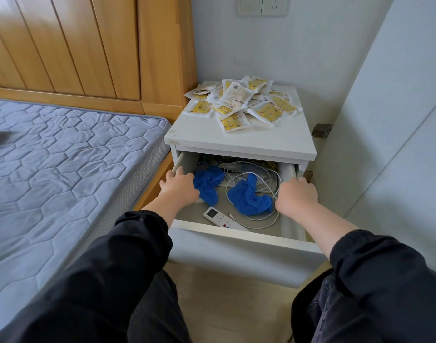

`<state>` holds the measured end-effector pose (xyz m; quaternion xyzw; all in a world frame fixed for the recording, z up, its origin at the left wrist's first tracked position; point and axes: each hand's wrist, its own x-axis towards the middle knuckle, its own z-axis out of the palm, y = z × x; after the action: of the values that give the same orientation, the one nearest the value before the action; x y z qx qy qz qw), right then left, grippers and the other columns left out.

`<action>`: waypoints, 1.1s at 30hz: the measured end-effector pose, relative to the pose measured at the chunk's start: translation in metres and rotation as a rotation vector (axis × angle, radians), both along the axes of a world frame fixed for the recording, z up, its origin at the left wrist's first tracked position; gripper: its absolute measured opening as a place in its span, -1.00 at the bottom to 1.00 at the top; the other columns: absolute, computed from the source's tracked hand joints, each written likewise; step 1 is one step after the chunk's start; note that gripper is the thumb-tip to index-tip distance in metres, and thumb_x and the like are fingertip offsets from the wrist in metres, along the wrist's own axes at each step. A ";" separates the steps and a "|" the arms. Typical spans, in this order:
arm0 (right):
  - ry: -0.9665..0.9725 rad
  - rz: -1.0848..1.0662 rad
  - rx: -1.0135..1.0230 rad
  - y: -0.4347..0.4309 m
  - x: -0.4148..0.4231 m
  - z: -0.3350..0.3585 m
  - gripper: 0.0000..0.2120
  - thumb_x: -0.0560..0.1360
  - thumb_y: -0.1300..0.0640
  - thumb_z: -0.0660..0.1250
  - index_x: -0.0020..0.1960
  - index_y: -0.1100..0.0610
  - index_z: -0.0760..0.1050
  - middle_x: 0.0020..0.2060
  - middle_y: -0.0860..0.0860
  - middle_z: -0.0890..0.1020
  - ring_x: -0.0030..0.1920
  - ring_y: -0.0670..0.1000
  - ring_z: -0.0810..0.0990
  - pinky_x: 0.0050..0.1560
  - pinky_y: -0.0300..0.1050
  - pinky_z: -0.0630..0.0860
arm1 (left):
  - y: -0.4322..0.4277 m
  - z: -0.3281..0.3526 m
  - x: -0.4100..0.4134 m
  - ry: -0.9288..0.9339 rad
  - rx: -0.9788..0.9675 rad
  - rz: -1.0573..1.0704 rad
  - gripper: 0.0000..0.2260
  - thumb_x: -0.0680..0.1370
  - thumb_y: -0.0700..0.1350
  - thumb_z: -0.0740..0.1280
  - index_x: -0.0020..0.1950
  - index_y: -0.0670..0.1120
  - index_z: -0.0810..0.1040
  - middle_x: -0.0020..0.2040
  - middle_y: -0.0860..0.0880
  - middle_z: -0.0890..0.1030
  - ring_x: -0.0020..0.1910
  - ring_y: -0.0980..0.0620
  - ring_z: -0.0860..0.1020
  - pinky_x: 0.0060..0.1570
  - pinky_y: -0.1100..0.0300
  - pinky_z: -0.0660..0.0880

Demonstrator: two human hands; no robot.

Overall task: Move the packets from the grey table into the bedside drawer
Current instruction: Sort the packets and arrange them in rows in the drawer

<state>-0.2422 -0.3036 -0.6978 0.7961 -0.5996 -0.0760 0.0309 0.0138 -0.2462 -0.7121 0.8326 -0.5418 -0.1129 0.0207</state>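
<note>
Your packets [244, 102] lie heaped on the surface [236, 139], beyond both hands, some overhanging its far edges. Your left hand [180, 188] and right hand [296, 194] each curl over a side wall of the open drawer [236, 235]. Between them, blue bundles [249, 196], white cables [251, 177] and a remote [222, 219] crowd the bottom. Packets could snag there and block closing, and a jolt might spill the heap.

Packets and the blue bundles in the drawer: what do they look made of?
Packets: probably thin plastic film, slightly glossy, flat sealed edges, printed yellow faces. Blue bundles: soft matte fabric or thin glove material, going by limp crumpled folds.
</note>
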 end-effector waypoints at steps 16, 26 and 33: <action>-0.612 0.196 -0.297 -0.049 0.011 0.062 -0.81 0.52 0.24 0.16 0.02 0.20 0.53 -0.04 0.05 0.57 0.01 0.06 0.48 -0.10 -0.11 0.40 | -0.040 0.067 -0.028 0.162 -0.492 -0.392 -0.65 0.58 -0.14 0.26 0.37 -0.08 0.46 0.37 -0.03 0.45 0.36 -0.01 0.36 0.30 0.16 0.28; -0.587 0.214 -0.261 -0.102 0.026 0.068 -0.68 0.52 0.23 0.17 0.25 0.21 0.45 0.20 0.08 0.51 0.25 0.08 0.39 0.14 -0.04 0.41 | -0.097 0.080 -0.025 0.178 -0.502 -0.389 -0.63 0.59 -0.15 0.24 0.41 -0.07 0.41 0.40 -0.02 0.42 0.38 0.00 0.33 0.29 0.17 0.28; -0.505 0.163 -0.207 -0.148 0.042 0.060 -0.58 0.56 0.08 0.19 0.37 0.22 0.32 0.41 0.15 0.31 0.43 0.15 0.22 0.38 0.05 0.25 | -0.142 0.066 -0.011 0.166 -0.317 -0.318 -0.48 0.61 -0.03 0.19 0.55 0.01 0.13 0.57 -0.06 0.09 0.54 -0.06 0.04 0.47 0.01 0.08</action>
<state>-0.2006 -0.4514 -0.6374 0.8280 -0.5268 0.1894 -0.0323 0.0026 -0.3884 -0.6459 0.7111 -0.6735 -0.0962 0.1775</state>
